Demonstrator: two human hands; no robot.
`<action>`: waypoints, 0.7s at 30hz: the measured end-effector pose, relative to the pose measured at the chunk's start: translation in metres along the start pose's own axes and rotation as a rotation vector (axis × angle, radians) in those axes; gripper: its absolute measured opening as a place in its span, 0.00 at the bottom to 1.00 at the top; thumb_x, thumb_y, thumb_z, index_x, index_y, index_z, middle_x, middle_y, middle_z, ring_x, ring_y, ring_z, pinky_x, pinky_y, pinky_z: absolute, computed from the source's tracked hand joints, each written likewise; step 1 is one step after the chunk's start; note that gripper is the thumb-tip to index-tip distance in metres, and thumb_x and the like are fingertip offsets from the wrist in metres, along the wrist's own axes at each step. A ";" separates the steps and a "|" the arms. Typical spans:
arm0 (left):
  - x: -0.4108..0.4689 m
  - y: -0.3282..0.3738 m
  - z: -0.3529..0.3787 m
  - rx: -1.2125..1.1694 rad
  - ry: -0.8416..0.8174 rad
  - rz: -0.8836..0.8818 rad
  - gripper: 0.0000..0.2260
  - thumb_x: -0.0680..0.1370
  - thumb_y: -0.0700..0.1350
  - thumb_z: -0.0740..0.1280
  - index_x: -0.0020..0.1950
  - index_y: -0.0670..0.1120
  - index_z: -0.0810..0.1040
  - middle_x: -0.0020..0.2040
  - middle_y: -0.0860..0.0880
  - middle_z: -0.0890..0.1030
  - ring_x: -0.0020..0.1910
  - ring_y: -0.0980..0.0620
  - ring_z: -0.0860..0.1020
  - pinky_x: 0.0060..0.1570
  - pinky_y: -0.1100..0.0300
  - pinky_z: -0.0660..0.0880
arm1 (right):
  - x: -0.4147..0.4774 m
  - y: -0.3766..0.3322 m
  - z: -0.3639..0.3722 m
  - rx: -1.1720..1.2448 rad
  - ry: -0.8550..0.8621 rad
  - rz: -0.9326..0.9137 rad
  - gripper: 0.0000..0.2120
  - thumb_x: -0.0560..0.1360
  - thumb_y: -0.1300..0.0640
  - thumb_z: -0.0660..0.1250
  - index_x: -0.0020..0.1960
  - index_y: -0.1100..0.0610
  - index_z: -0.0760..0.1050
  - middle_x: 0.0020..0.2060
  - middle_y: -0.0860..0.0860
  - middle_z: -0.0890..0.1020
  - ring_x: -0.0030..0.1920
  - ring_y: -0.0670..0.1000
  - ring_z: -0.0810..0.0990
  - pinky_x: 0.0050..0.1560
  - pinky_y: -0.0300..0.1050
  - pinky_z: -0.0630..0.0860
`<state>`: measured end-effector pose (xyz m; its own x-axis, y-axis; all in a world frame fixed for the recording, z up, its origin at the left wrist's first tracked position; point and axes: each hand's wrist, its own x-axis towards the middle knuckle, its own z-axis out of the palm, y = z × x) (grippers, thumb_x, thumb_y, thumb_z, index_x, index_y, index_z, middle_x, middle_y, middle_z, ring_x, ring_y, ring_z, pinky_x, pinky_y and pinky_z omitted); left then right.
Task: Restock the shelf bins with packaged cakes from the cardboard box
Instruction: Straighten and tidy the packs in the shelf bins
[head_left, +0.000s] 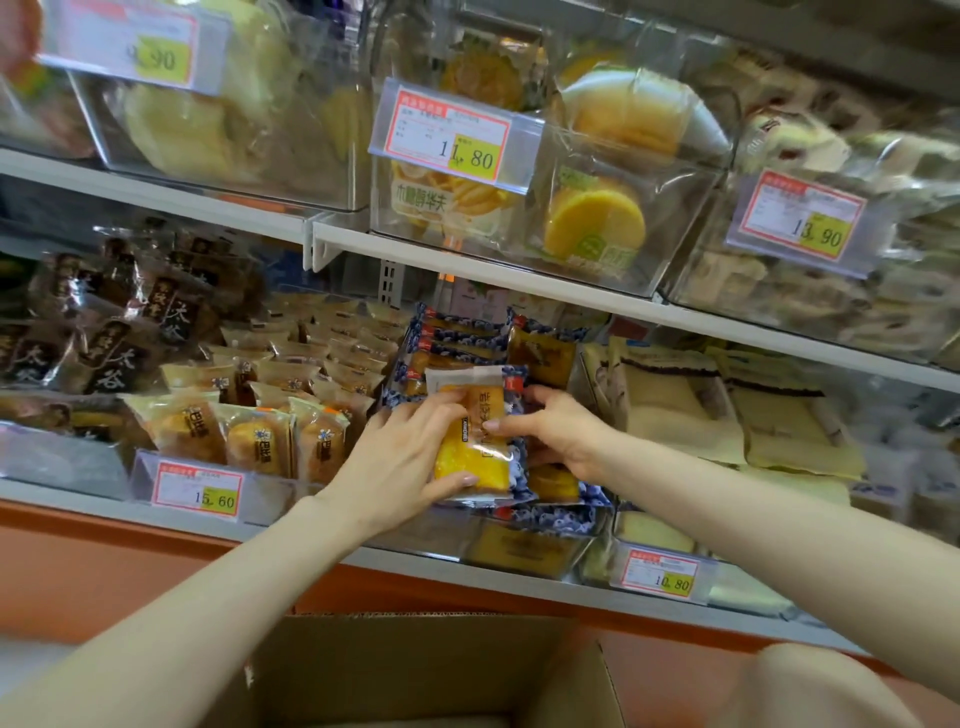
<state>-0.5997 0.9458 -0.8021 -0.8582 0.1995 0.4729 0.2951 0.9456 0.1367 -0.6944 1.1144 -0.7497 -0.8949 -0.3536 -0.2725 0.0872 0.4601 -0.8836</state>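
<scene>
Cake packet (470, 441) amid crowded shelf bins (524, 543)

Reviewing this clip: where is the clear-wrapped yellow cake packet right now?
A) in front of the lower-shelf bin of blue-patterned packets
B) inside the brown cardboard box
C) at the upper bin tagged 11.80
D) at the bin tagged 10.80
A: the left hand and right hand both grip the clear-wrapped yellow cake packet right in front of the blue-patterned packets on the lower shelf, with the brown cardboard box lower in view.
</scene>
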 end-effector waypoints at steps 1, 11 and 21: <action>0.001 -0.001 -0.002 -0.031 -0.001 0.000 0.28 0.73 0.67 0.54 0.64 0.49 0.62 0.64 0.45 0.73 0.49 0.45 0.79 0.45 0.50 0.78 | 0.000 0.000 0.000 -0.007 0.034 -0.019 0.31 0.67 0.59 0.77 0.67 0.56 0.69 0.59 0.53 0.78 0.59 0.55 0.76 0.52 0.49 0.77; 0.007 -0.016 -0.021 -0.015 -0.275 -0.002 0.26 0.72 0.56 0.70 0.64 0.47 0.67 0.65 0.49 0.67 0.60 0.52 0.70 0.57 0.62 0.68 | 0.020 -0.034 -0.051 -0.313 0.426 -0.340 0.28 0.71 0.60 0.74 0.67 0.59 0.66 0.65 0.56 0.73 0.65 0.55 0.72 0.58 0.43 0.68; 0.005 -0.022 -0.009 0.068 -0.135 0.056 0.22 0.65 0.49 0.77 0.55 0.47 0.73 0.54 0.45 0.76 0.50 0.45 0.77 0.40 0.54 0.76 | 0.069 -0.054 -0.074 -0.596 0.328 -0.217 0.26 0.78 0.58 0.65 0.72 0.61 0.61 0.70 0.59 0.67 0.69 0.57 0.67 0.65 0.46 0.65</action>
<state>-0.6064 0.9232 -0.7953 -0.8913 0.2805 0.3562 0.3187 0.9464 0.0520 -0.7935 1.1250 -0.6929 -0.9586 -0.2674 0.0975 -0.2781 0.8070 -0.5209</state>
